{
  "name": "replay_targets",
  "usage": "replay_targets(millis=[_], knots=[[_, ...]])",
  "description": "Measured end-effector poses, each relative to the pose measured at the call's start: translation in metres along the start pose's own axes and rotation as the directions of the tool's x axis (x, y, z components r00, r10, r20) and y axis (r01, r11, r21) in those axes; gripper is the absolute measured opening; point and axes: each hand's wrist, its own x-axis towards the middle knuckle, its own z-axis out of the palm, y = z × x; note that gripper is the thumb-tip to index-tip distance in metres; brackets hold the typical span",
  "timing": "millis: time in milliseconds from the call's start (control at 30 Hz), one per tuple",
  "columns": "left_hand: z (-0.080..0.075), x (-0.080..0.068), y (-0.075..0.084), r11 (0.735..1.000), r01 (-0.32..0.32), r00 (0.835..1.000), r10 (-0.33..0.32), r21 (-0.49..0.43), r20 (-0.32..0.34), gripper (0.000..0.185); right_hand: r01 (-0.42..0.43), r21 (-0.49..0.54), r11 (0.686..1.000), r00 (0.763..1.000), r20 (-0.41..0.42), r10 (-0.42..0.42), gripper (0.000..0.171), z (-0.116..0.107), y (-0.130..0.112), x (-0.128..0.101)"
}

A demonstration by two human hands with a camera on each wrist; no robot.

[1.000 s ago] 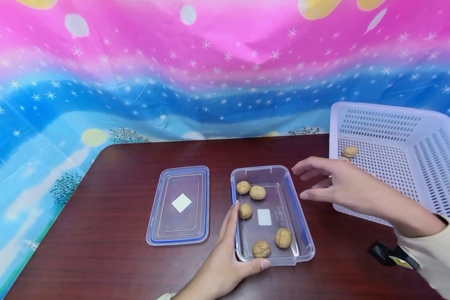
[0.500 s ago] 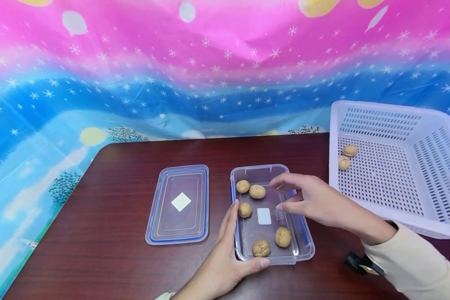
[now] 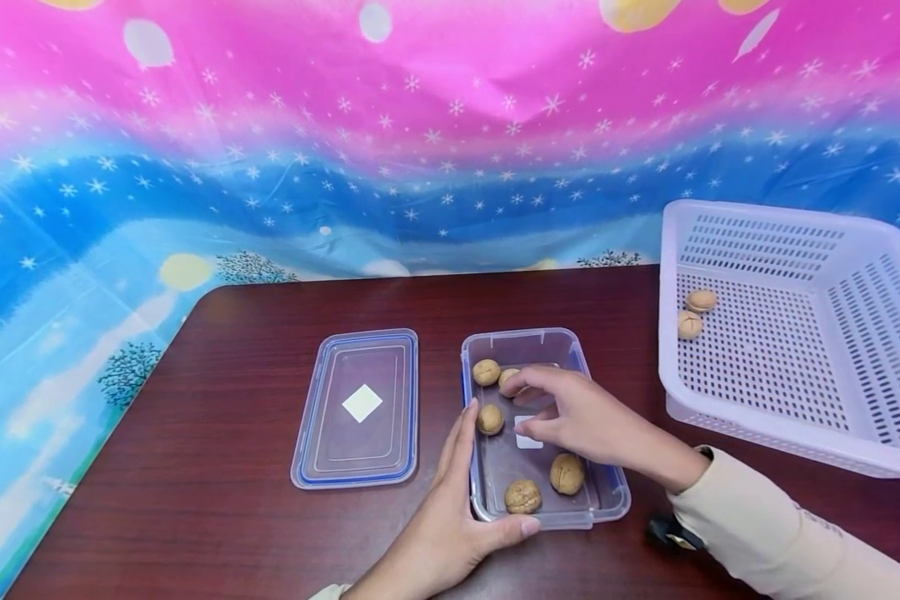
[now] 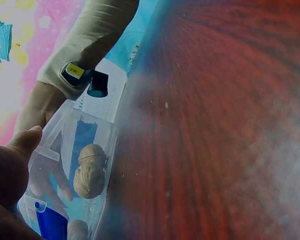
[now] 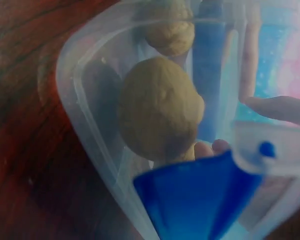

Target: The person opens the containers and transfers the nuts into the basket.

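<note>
In the head view, a clear plastic container (image 3: pixel 609 502) with several walnuts in it sits on the table. My left hand (image 3: pixel 446 521) braces its near left corner, fingers straight along the side and thumb on the front rim. My right hand (image 3: pixel 581 417) reaches over the right rim into the container. Its index finger touches or nearly touches a walnut (image 3: pixel 507 381) near the back, partly hidden; thumb and index stand apart. Two walnuts (image 4: pixel 89 182) show through the clear wall in the left wrist view. A large walnut (image 5: pixel 157 107) and a blue latch (image 5: pixel 195 197) fill the right wrist view.
Left of the container lies its blue-edged lid (image 3: pixel 362 446) with a white label. A white perforated basket (image 3: pixel 765 367) stands at the right, holding two walnuts (image 3: pixel 690 325). A patterned cloth (image 3: pixel 450 150) hangs behind the dark red table (image 3: pixel 195 467).
My right hand has moved left and down from beside the basket, over the container's rim, to the walnut at the back. My left hand has stayed in place.
</note>
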Motion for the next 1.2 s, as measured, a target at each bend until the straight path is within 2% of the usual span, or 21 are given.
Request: replay_targets(millis=[167,500,967,1200], knots=[[-0.001,0.000,0.000,1.000,0.000,1.000,0.000,0.000,0.001,0.124,0.013,-0.004,1.000,1.000,0.007,-0.013,0.029,0.008,0.002,0.008],[0.000,0.000,-0.002,1.000,-0.006,1.000,0.006,0.001,0.003,0.124,0.028,-0.099,0.995,1.000,-0.003,-0.029,0.028,0.020,0.006,0.019],[-0.001,0.000,0.000,1.000,-0.012,1.000,0.012,-0.016,0.006,0.121,-0.009,-0.150,0.989,0.999,0.037,0.014,0.030,0.027,0.008,0.024],[0.000,0.000,0.000,1.000,-0.009,1.000,0.009,-0.024,0.008,0.121,-0.028,-0.142,0.989,0.997,0.067,0.037,0.032,0.026,0.007,0.024]])
